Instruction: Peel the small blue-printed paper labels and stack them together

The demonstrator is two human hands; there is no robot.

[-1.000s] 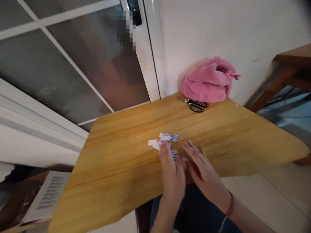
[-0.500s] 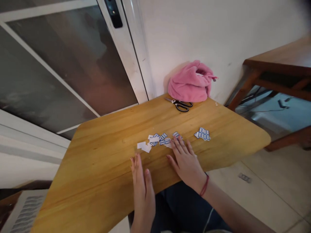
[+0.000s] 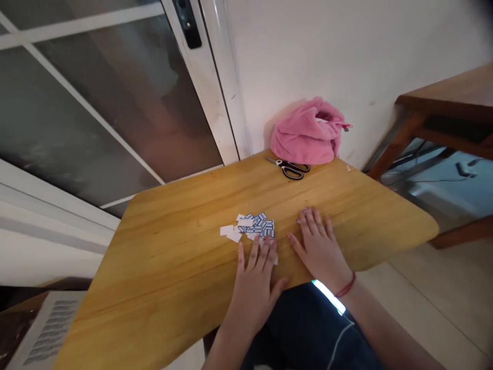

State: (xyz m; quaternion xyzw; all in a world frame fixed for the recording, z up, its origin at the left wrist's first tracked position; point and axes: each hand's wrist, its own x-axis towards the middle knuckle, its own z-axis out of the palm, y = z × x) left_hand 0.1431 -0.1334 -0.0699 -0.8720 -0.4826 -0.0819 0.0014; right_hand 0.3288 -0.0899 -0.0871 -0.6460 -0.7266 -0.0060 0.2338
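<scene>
On the wooden table (image 3: pixel 173 246) lies a loose pile of small paper label pieces (image 3: pixel 265 225), some plain white, others with blue-edged boxes. My left hand (image 3: pixel 256 280) is palm down with its fingers apart, its fingertips on the near edge of this pile. Further right, my right hand (image 3: pixel 318 244) lies flat with fingers spread over more label pieces (image 3: pixel 298 221), which it mostly covers. A red cord circles the right wrist.
Black-handled scissors (image 3: pixel 290 168) lie at the back of the table, in front of a pink plush bag (image 3: pixel 308 133) against the wall. A glazed door (image 3: pixel 115 103) stands at the left. Another wooden table (image 3: pixel 442 103) is at the right. A lit screen (image 3: pixel 329 297) shows below the front edge.
My left hand has turned palm down and moved right onto the pile. My right hand has shifted right, over the separate label pieces. The label pieces near the middle now lie closer together.
</scene>
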